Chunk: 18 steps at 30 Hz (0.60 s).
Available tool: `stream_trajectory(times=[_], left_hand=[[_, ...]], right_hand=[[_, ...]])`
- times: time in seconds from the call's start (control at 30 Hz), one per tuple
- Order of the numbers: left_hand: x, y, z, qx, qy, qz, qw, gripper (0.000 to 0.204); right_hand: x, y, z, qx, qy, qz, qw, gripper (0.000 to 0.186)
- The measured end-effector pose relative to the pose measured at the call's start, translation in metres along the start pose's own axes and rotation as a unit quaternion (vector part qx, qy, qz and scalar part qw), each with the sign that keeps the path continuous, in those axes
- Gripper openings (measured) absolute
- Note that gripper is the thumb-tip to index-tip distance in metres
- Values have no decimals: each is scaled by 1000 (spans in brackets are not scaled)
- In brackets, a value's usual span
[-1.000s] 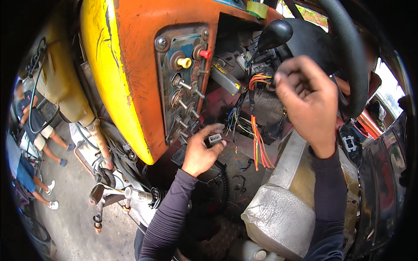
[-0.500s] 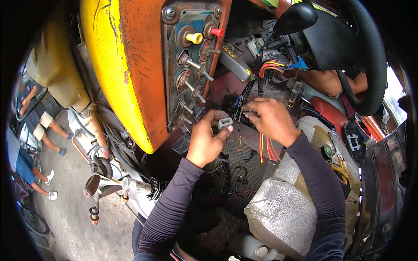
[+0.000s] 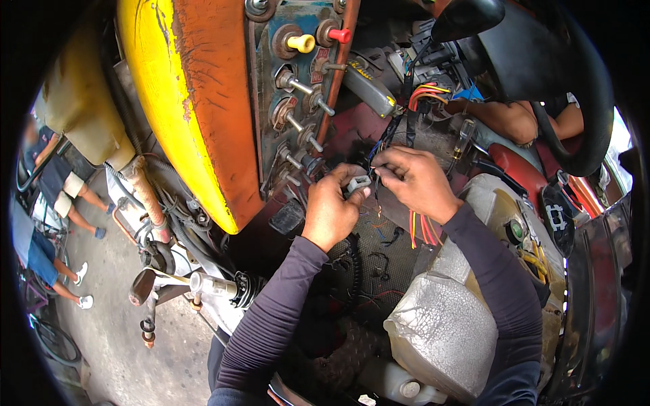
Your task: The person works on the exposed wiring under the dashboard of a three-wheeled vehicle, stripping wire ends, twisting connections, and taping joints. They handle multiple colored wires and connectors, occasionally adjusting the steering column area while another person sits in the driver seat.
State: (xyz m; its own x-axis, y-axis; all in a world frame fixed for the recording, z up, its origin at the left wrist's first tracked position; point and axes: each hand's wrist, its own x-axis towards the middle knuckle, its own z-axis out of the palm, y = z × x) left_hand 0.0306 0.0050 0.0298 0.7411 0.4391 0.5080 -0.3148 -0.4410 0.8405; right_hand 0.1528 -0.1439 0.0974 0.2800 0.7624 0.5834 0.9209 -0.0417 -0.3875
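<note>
My left hand (image 3: 332, 211) is closed around a pale grey plastic wire connector (image 3: 358, 183), its open end facing up. Just right of it my right hand (image 3: 420, 184) pinches thin wires between thumb and forefinger. These belong to a dark wiring harness (image 3: 387, 137) that comes down from below the steering column. Connector and right fingertips are very close; whether a wire end enters the connector I cannot tell. Loose red and yellow wires (image 3: 424, 230) hang below my right hand, apart from the fingers.
Left stands an orange and yellow panel (image 3: 210, 101) with toggle switches (image 3: 298, 82). A steering wheel (image 3: 599, 88) is upper right, with another person's arm (image 3: 501, 122) behind it. A cracked silver-covered seat (image 3: 443, 318) lies beneath my right forearm. Bystanders stand far left.
My left hand has moved right with the connector, closing most of the gap to my right fingertips. The right hand has shifted slightly left and up along the wires.
</note>
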Motion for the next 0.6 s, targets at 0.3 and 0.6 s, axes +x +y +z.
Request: stream_trajectory(times=[0.3,0.6], left_hand=[[2,-3,6,59,41,33,997,31],[-5,-3,6,93,35,3,995,32]], right_hand=[[-1,9,5,-102,-24,-86,991,21],[-7,9,7,-133,-34,-118,983,24]])
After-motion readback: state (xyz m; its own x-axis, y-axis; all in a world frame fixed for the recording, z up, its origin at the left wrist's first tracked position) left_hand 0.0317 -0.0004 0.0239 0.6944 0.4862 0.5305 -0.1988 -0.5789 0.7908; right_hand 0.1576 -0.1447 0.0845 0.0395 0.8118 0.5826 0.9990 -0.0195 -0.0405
